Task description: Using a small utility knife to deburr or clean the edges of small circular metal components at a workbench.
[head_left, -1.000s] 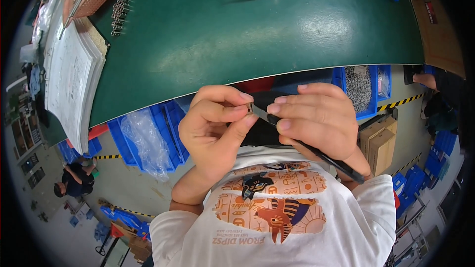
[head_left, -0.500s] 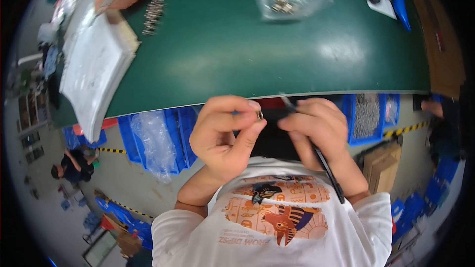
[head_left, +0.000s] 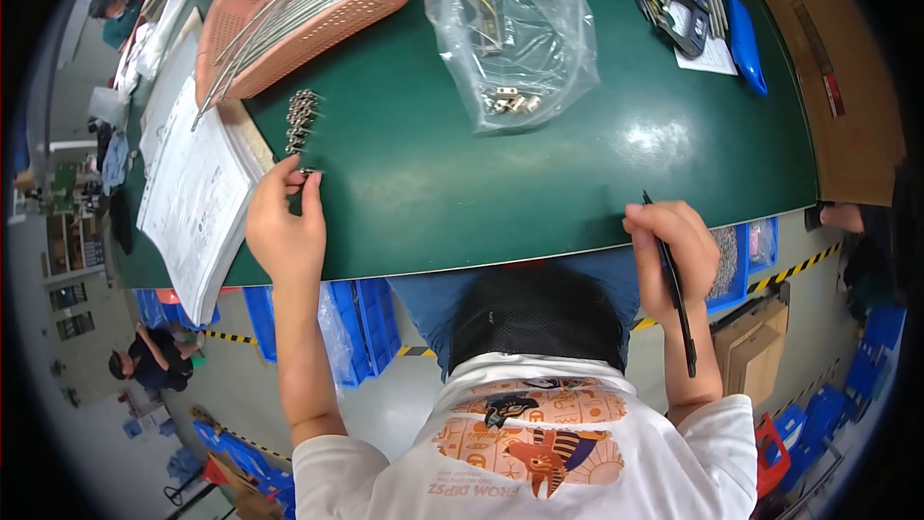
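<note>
My left hand (head_left: 289,229) reaches over the left part of the green table, thumb and fingers closed around a small shiny metal fitting (head_left: 307,171). Just beyond the fingertips, a row of similar small metal fittings (head_left: 300,116) lies on the tabletop. At the table's front edge on the right, my right hand (head_left: 677,255) grips a slim black pen-like tool (head_left: 671,274). Its thin tip points up and away from me, and its long end runs back along the wrist. Whether it is a pen or a blade handle, I cannot tell.
A pink perforated basket (head_left: 318,39) of thin metal rods stands beside a stack of papers (head_left: 197,188) at the left. Farther back lies a clear plastic bag (head_left: 539,58) of brass-coloured parts. A caliper (head_left: 688,14) and a blue object (head_left: 746,43) sit at the far right.
My left hand has gone from in front of my body out left to the row of fittings, carrying the small fitting. My right hand, still holding the black tool, has shifted right.
</note>
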Available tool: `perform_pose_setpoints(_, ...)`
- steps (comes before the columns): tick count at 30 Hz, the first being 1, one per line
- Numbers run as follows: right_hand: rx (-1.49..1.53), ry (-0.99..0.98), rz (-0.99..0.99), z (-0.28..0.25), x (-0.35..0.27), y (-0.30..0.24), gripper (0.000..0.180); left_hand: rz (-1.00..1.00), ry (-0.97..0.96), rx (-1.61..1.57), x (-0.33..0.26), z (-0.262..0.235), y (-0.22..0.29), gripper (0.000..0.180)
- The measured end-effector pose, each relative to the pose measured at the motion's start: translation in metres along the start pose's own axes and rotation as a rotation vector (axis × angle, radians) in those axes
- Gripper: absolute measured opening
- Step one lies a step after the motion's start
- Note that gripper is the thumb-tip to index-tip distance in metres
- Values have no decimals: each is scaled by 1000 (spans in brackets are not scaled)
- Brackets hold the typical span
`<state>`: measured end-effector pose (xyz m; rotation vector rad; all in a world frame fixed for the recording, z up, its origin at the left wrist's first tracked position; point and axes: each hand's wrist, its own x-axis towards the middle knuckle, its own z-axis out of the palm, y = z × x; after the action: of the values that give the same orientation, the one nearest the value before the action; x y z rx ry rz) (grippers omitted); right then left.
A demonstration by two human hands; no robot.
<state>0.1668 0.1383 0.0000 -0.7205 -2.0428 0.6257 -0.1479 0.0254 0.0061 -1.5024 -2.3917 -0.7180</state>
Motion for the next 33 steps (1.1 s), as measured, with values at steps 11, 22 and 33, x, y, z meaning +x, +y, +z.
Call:
perform_pose_setpoints(11, -37, 132, -35, 13, -7, 10, 28, 582, -118, -276, 58, 26, 123, 15)
perform_pose_setpoints(22, 33, 118, 2, 13, -6, 1, 32, 154, -208, -629, 39, 21, 122, 10)
perform_pose_setpoints(33, 244, 108, -62, 53, 10, -41, 24, -514, -407, -1678, -58, -3, 128, 17)
